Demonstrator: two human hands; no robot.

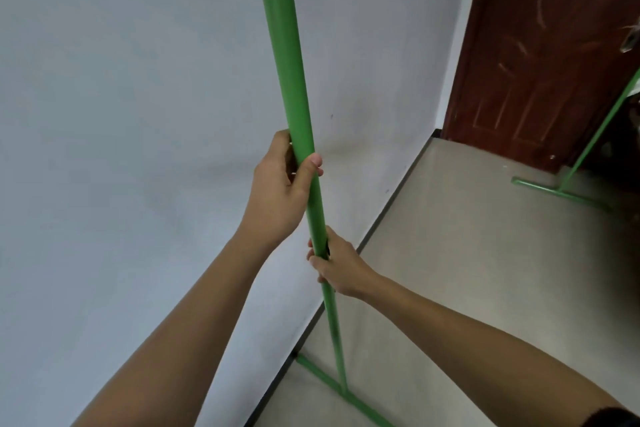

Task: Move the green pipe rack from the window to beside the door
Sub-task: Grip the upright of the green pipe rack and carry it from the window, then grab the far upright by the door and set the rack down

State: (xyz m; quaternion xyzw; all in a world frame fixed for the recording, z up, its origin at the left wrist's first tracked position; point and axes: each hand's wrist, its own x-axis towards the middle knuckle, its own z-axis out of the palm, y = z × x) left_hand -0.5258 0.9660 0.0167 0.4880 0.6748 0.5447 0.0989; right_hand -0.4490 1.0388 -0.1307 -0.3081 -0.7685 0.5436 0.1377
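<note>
The green pipe rack's near upright (284,56) rises through the middle of the head view, standing on a green foot bar on the floor close to the wall. My left hand (280,191) is wrapped around this upright, thumb across its front. Lower down, my right hand (337,265) grips the same pipe from the right. The rack's far upright and foot bar (557,189) stand at the right, in front of the dark red-brown door (554,56). The top of the rack is out of frame.
A plain pale wall (138,115) fills the left, with a dark skirting line along its base. Beige floor (467,271) stretches from the rack's near foot to the door. A metal door handle (628,40) shows at the right edge.
</note>
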